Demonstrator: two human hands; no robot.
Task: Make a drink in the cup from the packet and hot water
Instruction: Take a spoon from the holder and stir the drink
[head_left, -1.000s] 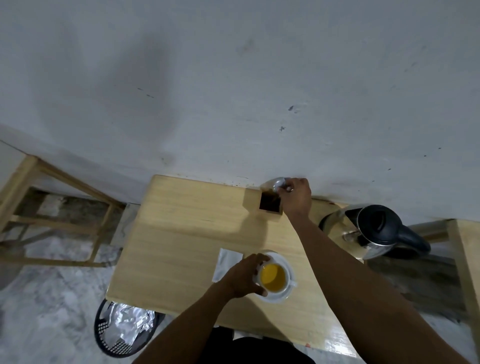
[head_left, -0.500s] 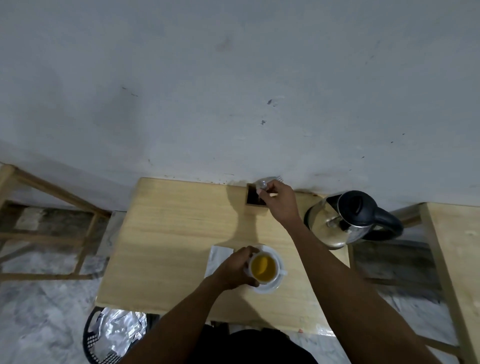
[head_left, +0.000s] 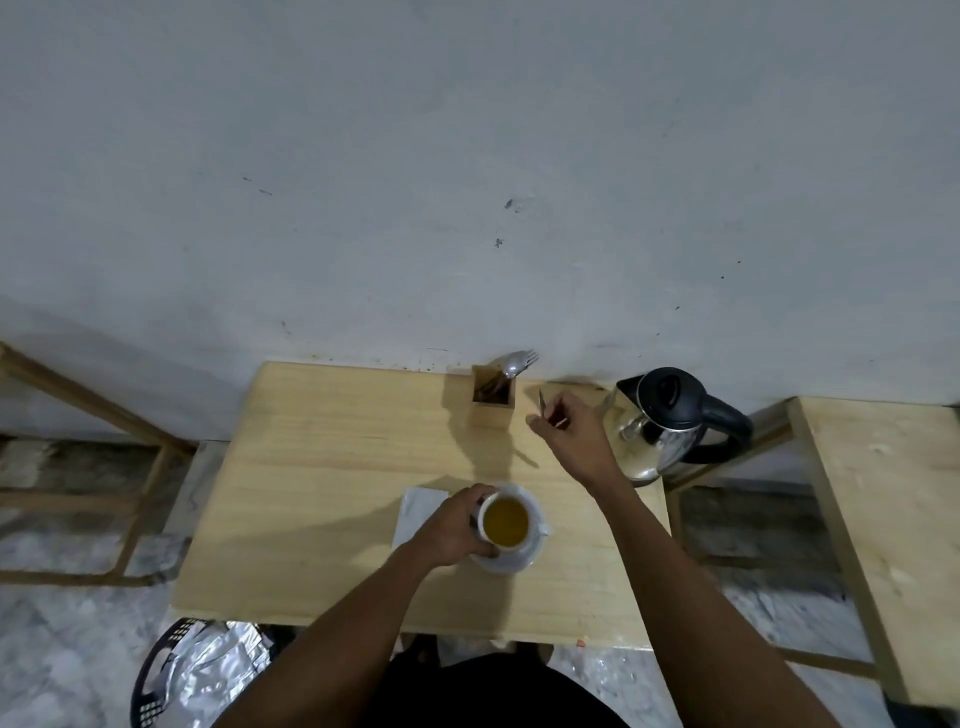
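On saucer (head_left: 511, 562), cup (head_left: 506, 521) of amber liquid (left hand (head_left: 457, 527) around it)

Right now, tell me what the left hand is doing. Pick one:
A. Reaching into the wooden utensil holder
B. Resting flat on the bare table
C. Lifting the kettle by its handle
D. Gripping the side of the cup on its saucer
D: the left hand wraps around the side of the white cup, which holds yellowish liquid and sits on its saucer, far from the kettle and the utensil holder.
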